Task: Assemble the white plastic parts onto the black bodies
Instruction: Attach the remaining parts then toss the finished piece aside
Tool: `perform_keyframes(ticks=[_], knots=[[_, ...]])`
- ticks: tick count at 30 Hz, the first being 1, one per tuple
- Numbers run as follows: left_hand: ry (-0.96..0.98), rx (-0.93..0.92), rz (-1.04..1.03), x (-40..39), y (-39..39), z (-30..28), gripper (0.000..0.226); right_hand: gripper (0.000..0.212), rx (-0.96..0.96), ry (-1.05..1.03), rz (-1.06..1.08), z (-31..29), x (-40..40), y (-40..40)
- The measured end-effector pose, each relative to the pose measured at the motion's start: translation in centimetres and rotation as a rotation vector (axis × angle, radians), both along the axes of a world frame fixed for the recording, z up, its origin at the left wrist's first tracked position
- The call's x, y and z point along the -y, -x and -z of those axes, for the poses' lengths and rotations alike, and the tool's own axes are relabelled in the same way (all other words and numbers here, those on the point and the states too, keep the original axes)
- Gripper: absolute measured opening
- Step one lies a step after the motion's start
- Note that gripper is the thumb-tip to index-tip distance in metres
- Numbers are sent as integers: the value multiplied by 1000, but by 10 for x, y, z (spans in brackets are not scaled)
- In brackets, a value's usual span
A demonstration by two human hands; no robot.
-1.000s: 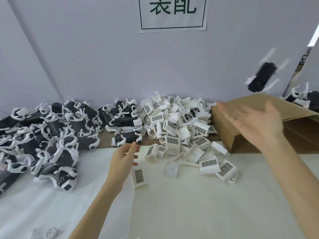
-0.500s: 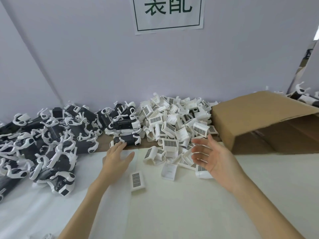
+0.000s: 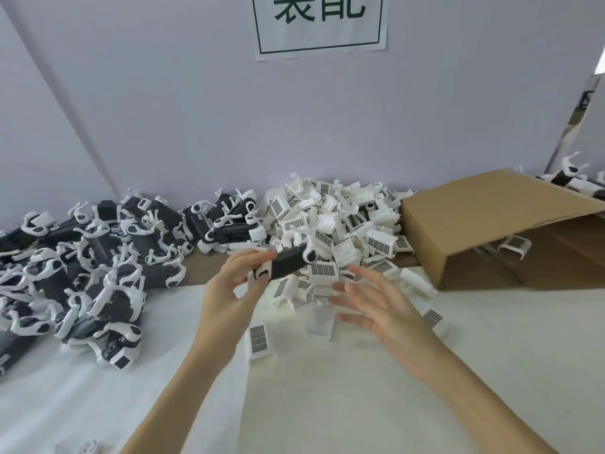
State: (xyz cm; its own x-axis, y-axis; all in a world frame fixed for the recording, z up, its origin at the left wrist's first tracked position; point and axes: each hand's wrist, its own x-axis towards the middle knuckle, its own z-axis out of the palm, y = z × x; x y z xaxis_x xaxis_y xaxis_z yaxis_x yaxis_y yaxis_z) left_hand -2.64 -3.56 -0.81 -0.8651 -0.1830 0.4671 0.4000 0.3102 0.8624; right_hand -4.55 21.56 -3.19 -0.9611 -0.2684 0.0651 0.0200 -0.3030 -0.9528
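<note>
My left hand [image 3: 234,285] grips a black body [image 3: 288,264] with white clips on it, lifted above the table in front of the piles. My right hand [image 3: 376,311] hovers just right of it, fingers spread and holding nothing. A heap of white plastic parts [image 3: 340,231] with grid labels lies behind both hands. A big pile of black bodies [image 3: 88,267] with white clips fills the left side of the table. One loose white part [image 3: 259,341] lies on the table between my forearms.
A cardboard box [image 3: 491,224] lies on its side at the right, opening toward me, with a white part inside. More black and white pieces [image 3: 569,178] sit behind the box. A white sheet [image 3: 360,388] covers the table. A paper sign [image 3: 320,24] hangs on the wall.
My left hand has picked a black body off the pile and lifted it. My right hand has moved slightly down and right, still spread and holding nothing.
</note>
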Motion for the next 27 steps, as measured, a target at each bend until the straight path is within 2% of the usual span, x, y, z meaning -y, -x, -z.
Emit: perform_keyframes(ticks=[2, 3, 7, 11, 13, 16, 19, 23, 27], knots=[[-45, 17, 101, -16, -7, -3, 36, 85, 13, 28, 18, 2, 4, 0], [-53, 29, 146, -23, -10, -3, 33, 86, 10, 44, 19, 2, 6, -1], [5, 81, 231, -37, -17, -1, 34, 69, -7, 67, 95, -3, 4, -2], [97, 13, 167, -41, -18, 2, 50, 62, 28, 125, 123, -5, 0, -1], [46, 19, 99, -45, -18, 4, 63, 58, 33, 162, 99, -6, -2, -1], [-120, 178, 119, -46, -17, 4, 78, 54, 45, 196, 69, -7, -1, -2], [-187, 310, 209, -45, -15, 5, 77, 57, 45, 191, 61, -6, 0, -3], [-255, 291, 216, -43, -11, 7, 66, 61, 53, 142, 74, -6, 3, -6], [-149, 280, 260, -21, -4, 10, 73, 60, 53, 117, -47, -9, -2, -7]])
